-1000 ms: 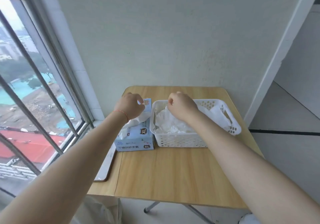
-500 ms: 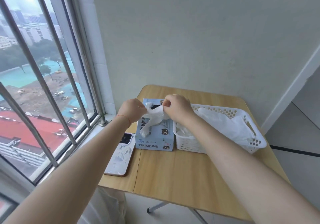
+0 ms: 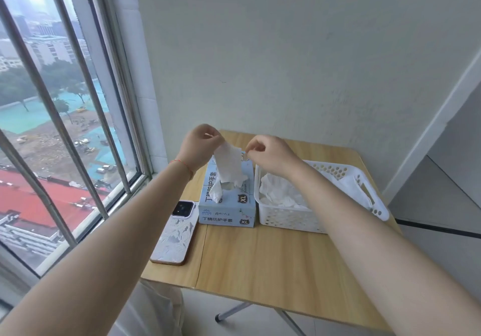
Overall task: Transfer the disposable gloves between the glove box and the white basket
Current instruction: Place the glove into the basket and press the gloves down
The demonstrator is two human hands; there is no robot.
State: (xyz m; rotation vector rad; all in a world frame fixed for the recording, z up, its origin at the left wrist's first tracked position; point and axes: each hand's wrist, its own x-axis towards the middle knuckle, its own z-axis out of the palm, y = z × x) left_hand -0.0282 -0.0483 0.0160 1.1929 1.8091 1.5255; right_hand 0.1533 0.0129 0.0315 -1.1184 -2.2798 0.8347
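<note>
Both hands [image 3: 200,147] [image 3: 270,153] pinch glove [image 3: 229,166] above box [image 3: 226,205].

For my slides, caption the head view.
Both hands hold a white glove above the glove box, beside the white basket.

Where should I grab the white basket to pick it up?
By the handle slot in its right end wall, reaching from the right. That cutout lets fingers hook the basket; the near wall is only small holes, and the arm hides the left end.
</note>
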